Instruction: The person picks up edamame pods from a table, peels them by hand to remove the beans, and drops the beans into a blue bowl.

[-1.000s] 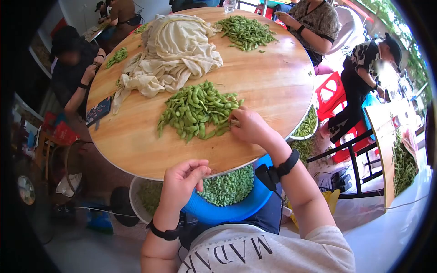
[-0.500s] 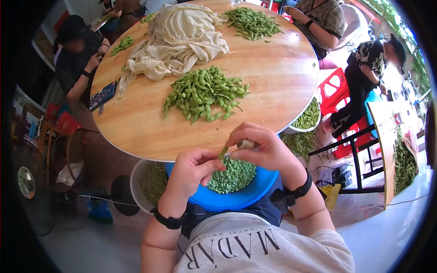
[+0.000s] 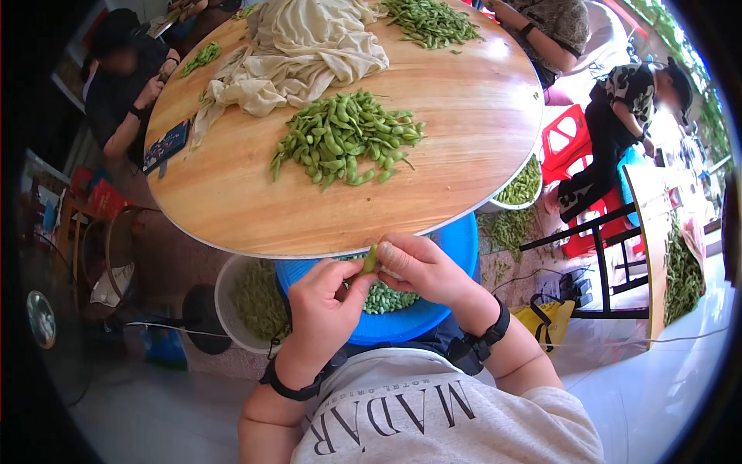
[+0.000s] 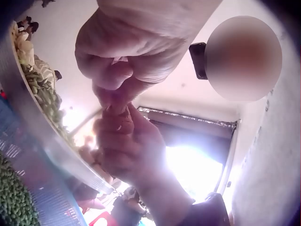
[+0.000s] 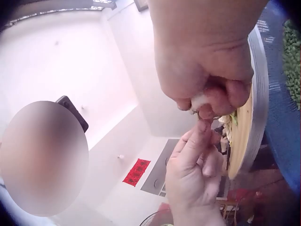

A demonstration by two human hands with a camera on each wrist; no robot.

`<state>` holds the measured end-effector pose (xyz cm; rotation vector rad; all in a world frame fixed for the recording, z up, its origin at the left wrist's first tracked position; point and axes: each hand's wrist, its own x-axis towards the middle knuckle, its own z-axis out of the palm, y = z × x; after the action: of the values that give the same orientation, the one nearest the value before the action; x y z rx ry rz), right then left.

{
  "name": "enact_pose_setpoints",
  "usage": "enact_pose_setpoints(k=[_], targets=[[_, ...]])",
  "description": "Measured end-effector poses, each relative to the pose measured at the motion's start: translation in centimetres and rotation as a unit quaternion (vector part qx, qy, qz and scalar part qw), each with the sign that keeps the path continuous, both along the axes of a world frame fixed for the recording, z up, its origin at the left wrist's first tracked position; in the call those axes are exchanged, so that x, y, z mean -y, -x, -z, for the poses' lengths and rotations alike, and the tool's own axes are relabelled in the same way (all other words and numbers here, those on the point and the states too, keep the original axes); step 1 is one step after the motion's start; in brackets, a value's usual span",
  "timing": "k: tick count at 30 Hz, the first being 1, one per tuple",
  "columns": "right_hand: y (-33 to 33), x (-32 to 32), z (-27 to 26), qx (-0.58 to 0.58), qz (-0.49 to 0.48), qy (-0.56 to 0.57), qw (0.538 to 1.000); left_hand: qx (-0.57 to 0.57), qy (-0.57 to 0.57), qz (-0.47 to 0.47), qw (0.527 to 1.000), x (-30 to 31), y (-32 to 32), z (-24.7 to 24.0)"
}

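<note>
Between finger and thumb my left hand (image 3: 328, 298) pinches a green pod (image 3: 370, 261) over a blue basin (image 3: 462, 246). My right hand (image 3: 425, 271) grips the same pod's other end, its fingertips meeting the left ones; something pale shows at its fingers. Shelled green beans (image 3: 384, 300) lie in the basin below. On the round wooden table (image 3: 255, 220) a pile of pods (image 3: 344, 139) sits beyond both hands. In the right wrist view the left hand (image 5: 195, 174) touches the right hand (image 5: 207, 70); the pod is mostly hidden there.
A cream cloth (image 3: 309, 58) and a second pod pile (image 3: 431, 22) lie farther back. A dark phone-like item (image 3: 166, 145) is at the table's left edge. Tubs with pods (image 3: 259, 309) stand below. Several people sit or stand around; a red stool (image 3: 566, 143) is right.
My right hand has come back from the pod pile to my left hand over the basin. Both hands now meet at a green pod, and the view has tilted down a little.
</note>
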<state>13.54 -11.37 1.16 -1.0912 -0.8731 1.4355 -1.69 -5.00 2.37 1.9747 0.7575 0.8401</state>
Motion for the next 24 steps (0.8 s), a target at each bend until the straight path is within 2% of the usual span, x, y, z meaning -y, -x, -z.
enact_pose_setpoints(k=[5,8,10,11,14,17,18,21,22,24], targets=[[0.7,0.0,1.1,-0.001,0.028,-0.014,1.0,0.026,-0.052,-0.025,0.998,0.5,-0.2,0.7],[1.4,0.2,1.1,0.004,0.053,-0.03,0.998,0.092,-0.039,-0.055,0.993,1.2,-0.3,2.7],[1.7,0.3,1.8,0.003,0.056,-0.033,0.998,0.124,0.169,-0.072,0.975,1.7,-0.2,2.6],[1.8,0.3,2.0,0.004,0.056,-0.035,0.998,0.14,0.271,-0.08,0.949,1.8,-0.2,2.6],[2.3,0.6,1.7,0.036,0.06,-0.046,0.997,0.213,0.516,-0.042,0.829,0.6,0.8,2.7],[2.0,1.0,2.3,0.075,0.05,-0.08,0.993,0.204,0.557,-0.003,0.805,0.0,1.0,3.0],[1.3,1.1,2.1,0.072,0.018,-0.037,0.997,0.204,0.54,0.002,0.816,0.1,1.2,3.0],[0.1,1.3,1.5,0.301,0.042,-0.033,0.952,0.114,0.37,-0.033,0.922,1.2,1.1,3.4],[-0.1,1.3,2.3,0.323,0.075,-0.057,0.942,0.105,0.341,-0.026,0.934,1.4,1.1,3.7],[0.3,1.3,2.1,0.285,0.063,-0.064,0.954,0.12,0.404,-0.003,0.907,1.6,1.2,3.7]])
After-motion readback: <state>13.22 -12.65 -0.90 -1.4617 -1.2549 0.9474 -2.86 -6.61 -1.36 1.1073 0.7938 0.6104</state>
